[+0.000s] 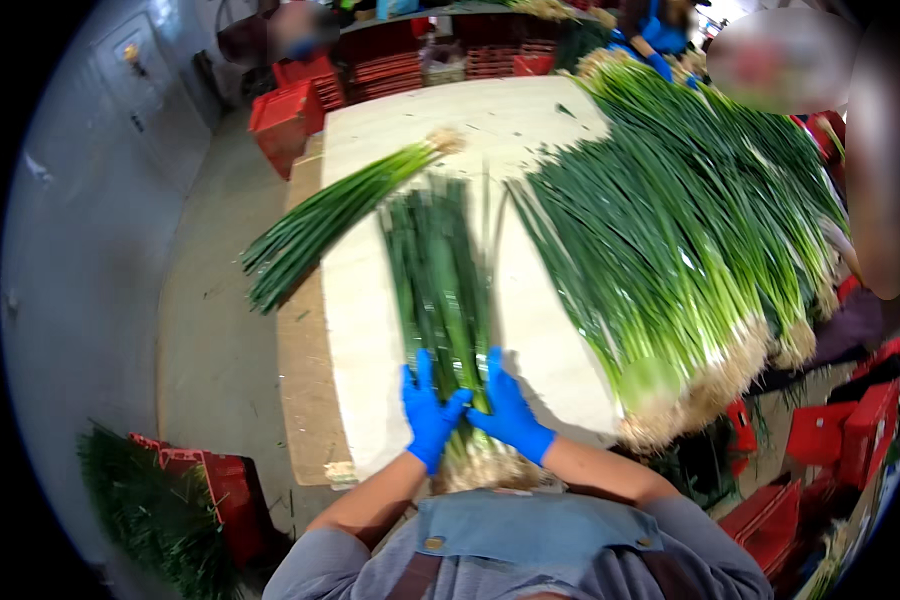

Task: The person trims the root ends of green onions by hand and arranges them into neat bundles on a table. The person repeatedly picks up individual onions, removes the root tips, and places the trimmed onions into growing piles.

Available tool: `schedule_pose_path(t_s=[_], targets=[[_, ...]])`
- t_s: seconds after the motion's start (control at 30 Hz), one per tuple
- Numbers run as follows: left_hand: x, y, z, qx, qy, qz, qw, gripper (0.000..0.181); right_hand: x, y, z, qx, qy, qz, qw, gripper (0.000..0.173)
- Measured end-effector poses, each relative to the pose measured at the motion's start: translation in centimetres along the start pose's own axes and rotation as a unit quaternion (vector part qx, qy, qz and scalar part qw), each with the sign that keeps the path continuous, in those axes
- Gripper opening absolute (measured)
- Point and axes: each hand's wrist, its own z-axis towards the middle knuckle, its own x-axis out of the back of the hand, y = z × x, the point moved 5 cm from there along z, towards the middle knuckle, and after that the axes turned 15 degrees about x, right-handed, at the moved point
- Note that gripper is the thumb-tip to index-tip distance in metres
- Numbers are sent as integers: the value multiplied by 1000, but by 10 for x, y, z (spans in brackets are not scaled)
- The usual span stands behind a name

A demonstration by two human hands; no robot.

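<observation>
A bundle of green onions [442,277] lies on the pale tabletop [367,315] before me, its roots toward my apron and its leaves pointing away. My left hand [429,416], in a blue glove, grips the left side of the bundle above the roots. From the right side, my right hand [511,416], gloved alike, holds the same stalks, with the thumbs of both hands across the front. Farther off to the left, a smaller bunch of green onions [345,199] rests aslant, its leaf tips past the table's left edge.
A large heap of green onions [652,247] covers the table's right side, roots toward me. Red crates [289,120] stand past the far left corner, and more red crates [821,435] stand at right. A red crate of greens [221,495] sits on the floor at left. Co-workers stand across and at right.
</observation>
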Motion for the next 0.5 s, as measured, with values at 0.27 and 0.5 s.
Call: schedule_pose_path(t_s=[0.27,0.5], targets=[[2,61,-43,-10,100,254,962,87,96,15,-73,31,-143,6,989,98],[-124,93,-60,-132,-98,480,862,65,204,87,-171,-52,-90,-184,977,77]])
